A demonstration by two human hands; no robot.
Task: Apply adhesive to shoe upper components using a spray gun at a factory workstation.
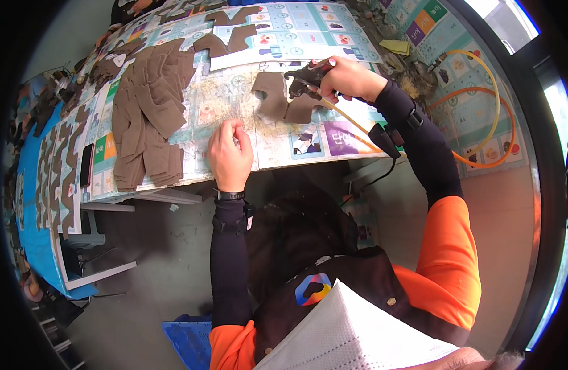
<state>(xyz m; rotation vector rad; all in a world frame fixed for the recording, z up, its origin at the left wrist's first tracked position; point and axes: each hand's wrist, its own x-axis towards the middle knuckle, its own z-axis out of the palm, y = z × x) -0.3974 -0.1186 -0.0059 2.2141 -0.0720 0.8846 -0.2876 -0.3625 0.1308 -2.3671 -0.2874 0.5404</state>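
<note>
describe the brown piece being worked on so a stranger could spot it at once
Start at the table covered in printed picture sheets and find the right hand holding a dark tool with a yellow hose. Just under the tool tip lies the brown piece, flat and notched. Unlike the stack of brown pieces to the left, it lies alone.
</note>
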